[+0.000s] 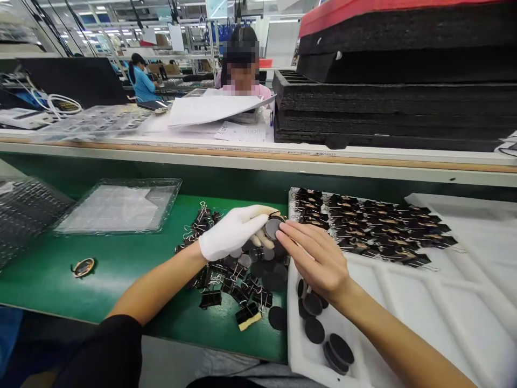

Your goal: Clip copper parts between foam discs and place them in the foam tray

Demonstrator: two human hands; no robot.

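Gloved left hand (232, 231) is pinching a round black disc (273, 228) over the binder clips (230, 275); I'm bringing bare right hand (319, 258) fingertips onto it, nothing gripped. Prob. mid-assembly w/ disc; next move needs steady alignment beside white tray (404, 307).

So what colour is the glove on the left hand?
White; the left hand wears it, while the right hand is bare. Clearest in the head view.
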